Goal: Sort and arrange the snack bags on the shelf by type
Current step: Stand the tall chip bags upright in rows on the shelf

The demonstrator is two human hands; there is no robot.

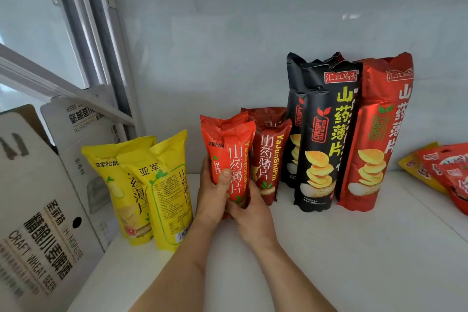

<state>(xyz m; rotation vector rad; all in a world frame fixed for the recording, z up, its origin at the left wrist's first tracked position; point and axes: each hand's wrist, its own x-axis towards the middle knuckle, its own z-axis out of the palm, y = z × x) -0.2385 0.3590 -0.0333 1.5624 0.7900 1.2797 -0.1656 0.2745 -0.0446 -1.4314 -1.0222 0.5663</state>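
Note:
Both hands hold a small orange-red yam-chip bag (233,159) upright above the white shelf (329,248). My left hand (212,195) wraps its left side with the thumb across the front; my right hand (249,213) grips its lower right edge. A second orange-red bag (220,121) stands right behind it. Two dark red small bags (269,157) stand just to the right. Two yellow bags (157,190) lean at the left. Further right stand two tall black bags (326,134) and a tall red bag (374,134).
White cardboard beer boxes (43,223) stand at the left edge of the shelf, against the metal frame (101,45). A heap of flat red and yellow packets (445,172) lies at the far right. The white back wall (228,45) is close behind the bags.

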